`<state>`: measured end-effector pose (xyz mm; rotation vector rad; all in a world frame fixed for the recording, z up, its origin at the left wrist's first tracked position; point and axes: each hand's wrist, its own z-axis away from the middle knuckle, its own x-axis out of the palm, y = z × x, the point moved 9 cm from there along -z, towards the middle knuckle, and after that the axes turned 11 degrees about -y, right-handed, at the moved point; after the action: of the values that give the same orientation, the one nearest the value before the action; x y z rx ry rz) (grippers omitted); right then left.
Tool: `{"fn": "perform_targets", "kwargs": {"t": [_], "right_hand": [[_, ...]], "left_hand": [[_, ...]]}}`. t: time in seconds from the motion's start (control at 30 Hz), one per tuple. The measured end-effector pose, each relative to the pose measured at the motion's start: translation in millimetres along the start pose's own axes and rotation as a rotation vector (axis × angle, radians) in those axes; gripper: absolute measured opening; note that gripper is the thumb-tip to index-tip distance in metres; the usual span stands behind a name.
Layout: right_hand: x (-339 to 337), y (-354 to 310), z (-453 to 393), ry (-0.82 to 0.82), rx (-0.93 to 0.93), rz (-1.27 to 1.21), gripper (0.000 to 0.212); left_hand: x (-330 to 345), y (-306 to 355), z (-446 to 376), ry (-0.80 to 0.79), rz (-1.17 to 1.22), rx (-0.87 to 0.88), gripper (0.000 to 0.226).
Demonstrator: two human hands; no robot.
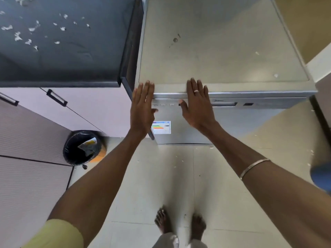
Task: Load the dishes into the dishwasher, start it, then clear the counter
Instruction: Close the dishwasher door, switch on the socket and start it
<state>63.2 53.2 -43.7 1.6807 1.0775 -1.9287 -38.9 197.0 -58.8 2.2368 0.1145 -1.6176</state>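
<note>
A silver freestanding dishwasher [223, 56] stands in front of me with its door closed; an energy label [161, 127] is stuck on the door front. My left hand [142, 108] is flat with straight fingers at the dishwasher's top left corner. My right hand [197, 102], wearing a ring, lies flat over the top front edge and the control strip [250, 104], fingers straight. Neither hand holds anything. To the left is the dark counter [62, 51], strewn with several small white scraps [18, 35]. No dishes are in view.
A black-lined bin [83, 147] with a wrapper inside stands on the floor at the left, below pale cabinet doors [86, 108] with black handles. My bare feet [179, 222] are on the pale tiled floor. A blurred blue object [320, 176] is at the right edge.
</note>
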Motion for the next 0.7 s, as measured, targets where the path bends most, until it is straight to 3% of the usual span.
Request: {"fn": "perform_targets", "kwargs": {"t": [0.2, 0.37, 0.7], "right_hand": [[13, 5, 4, 0.275, -0.124, 0.119, 0.088], [20, 10, 4, 0.394, -0.151, 0.14, 0.096], [19, 10, 4, 0.49, -0.155, 0.203, 0.088]], "left_hand": [[11, -9, 0, 0.204, -0.023, 0.029, 0.084], [14, -12, 3, 0.338, -0.07, 0.054, 0.079], [18, -7, 2, 0.35, -0.165, 0.04, 0.087]]}}
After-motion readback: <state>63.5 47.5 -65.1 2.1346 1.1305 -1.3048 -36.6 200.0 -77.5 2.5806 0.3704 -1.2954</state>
